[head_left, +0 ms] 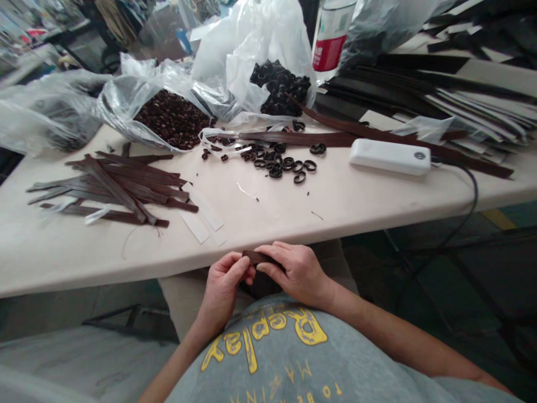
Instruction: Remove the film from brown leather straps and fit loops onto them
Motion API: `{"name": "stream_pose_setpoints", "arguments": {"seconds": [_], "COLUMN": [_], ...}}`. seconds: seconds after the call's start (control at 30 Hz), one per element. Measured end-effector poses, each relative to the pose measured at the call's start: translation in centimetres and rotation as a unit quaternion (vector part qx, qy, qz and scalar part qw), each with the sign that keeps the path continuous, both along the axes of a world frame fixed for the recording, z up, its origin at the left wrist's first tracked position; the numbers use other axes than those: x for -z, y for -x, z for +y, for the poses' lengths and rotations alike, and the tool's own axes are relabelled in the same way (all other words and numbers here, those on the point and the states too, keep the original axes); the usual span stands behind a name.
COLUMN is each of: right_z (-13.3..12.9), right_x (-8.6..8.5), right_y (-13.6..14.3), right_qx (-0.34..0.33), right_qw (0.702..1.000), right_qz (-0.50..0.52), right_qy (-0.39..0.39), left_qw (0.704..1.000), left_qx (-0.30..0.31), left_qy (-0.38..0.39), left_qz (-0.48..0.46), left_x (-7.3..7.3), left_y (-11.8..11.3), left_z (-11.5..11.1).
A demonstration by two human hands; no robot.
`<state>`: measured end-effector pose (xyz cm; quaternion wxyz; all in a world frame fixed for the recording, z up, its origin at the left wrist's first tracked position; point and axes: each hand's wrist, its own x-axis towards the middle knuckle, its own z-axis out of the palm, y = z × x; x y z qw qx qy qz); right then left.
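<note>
Close to the table's front edge, both hands grip one dark brown strap [255, 257] that looks like leather. My left hand [229, 278] pinches its left end between thumb and fingers. Around the strap's right part my right hand [296, 270] is closed, thumb below and fingers above, hiding most of that end. Beyond the hands lies a pile of similar brown straps [126, 182] on the left of the table. Two white paper strips [203, 210] lie beside that pile. Several loose black loops [287, 164] are scattered near the middle.
A clear bag of small brown pieces [172, 120] and a bag of black loops [281, 89] stand at the back. A white box with a cable [390, 157] sits right of the loops. Long brown strips [335, 126], dark strips [403, 92] and a red-labelled bottle [331, 42] lie farther back.
</note>
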<state>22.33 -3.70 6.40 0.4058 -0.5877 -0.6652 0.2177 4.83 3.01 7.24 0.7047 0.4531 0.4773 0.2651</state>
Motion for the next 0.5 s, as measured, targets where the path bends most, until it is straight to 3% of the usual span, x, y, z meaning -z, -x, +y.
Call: {"name": "stream_pose_setpoints", "arguments": {"seconds": [0.27, 0.5], "right_z": [-0.2, -0.23], "right_x": [0.02, -0.02], "right_y": [0.02, -0.55], "right_qx": [-0.025, -0.035], "right_qw": [0.998, 0.999], "right_qz": [0.053, 0.042], "right_qy": [0.03, 0.0], "left_qw": [1.0, 0.99], "left_qx": [-0.004, 0.074], "left_qy": [-0.027, -0.111], "left_qz": [0.0, 0.039], "left_x": [0.37, -0.17], "left_y": [0.05, 0.3], "left_z": [-0.33, 0.45]}}
